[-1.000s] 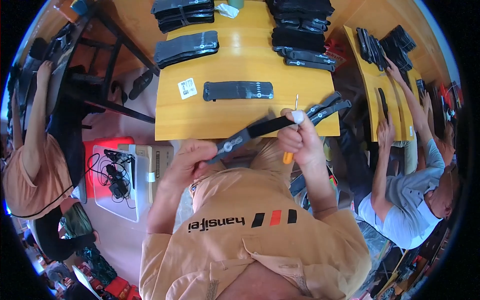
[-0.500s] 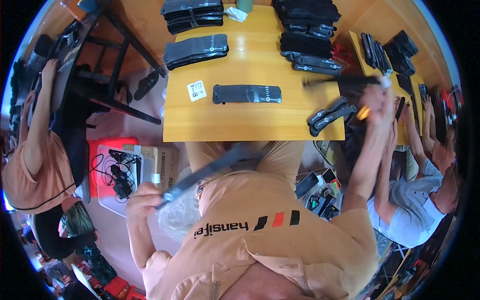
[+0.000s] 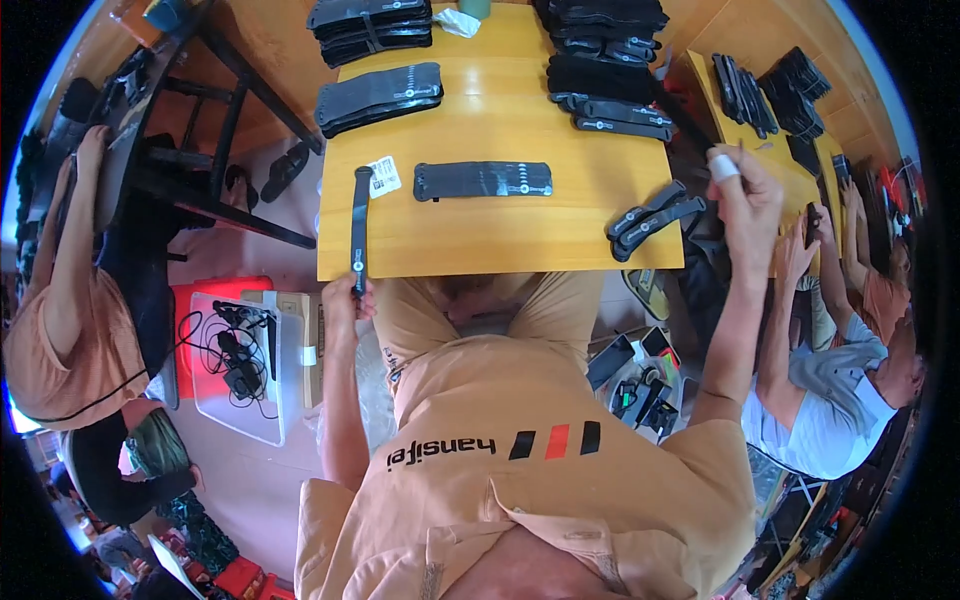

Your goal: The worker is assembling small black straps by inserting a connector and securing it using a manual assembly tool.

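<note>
My left hand (image 3: 348, 303) is closed round one end of a black strap (image 3: 360, 215), which points away from me over the table's left front part. Off the table's right edge, my right hand (image 3: 745, 205) has a white wrap on one finger and grips another black strap (image 3: 688, 118), slanting up and left toward the stacks. Between the hands lies a flat bundle of black straps (image 3: 482, 180) with pale print. Several loose black straps (image 3: 655, 222) overlap near the right front corner. A white label (image 3: 384, 177) lies beside the left strap's far end.
Strap stacks stand at the far left (image 3: 378, 98) and far right (image 3: 610, 95) of the yellow table (image 3: 480, 240). A crumpled tissue (image 3: 457, 22) lies at the back. A clear bin of cables (image 3: 240, 365) sits at lower left. Co-workers sit left (image 3: 75, 320) and right (image 3: 830, 400).
My left hand has swung its strap from over my lap up to the table's left side. My right hand has shifted slightly, and its strap now angles toward the far right stack.
</note>
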The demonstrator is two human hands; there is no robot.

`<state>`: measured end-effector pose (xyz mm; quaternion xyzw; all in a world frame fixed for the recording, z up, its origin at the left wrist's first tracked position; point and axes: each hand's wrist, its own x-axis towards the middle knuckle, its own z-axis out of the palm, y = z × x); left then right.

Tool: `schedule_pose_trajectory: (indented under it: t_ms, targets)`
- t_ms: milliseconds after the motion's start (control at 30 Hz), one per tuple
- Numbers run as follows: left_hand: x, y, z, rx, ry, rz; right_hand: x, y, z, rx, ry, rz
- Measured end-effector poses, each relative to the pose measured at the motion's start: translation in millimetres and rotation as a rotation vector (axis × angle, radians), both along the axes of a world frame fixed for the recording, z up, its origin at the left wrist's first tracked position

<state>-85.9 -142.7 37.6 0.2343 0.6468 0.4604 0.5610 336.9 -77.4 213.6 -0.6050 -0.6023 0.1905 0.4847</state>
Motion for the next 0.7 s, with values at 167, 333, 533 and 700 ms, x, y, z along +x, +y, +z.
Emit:
schedule_pose_trajectory:
  t_ms: [167,333,533,700]
  targets:
    - [15.8,7.2,-10.3,-0.123,0.417,-0.011,-9.7,-0.2,-20.4,-0.006,0.057,-0.048]
    - [16.5,6.8,7.7,-0.219,0.721,-0.089,-29.6,-4.4,-48.6,0.06,0.257,-0.069]
    - [33.9,-13.7,40.6,0.049,0.813,-0.053,-70.0,-30.1,-62.3,-0.134,0.591,0.192]
    - [109.9,-5.5,58.0,0.251,-0.477,-0.43,-109.7,-43.9,-91.5,-0.236,0.493,0.458]
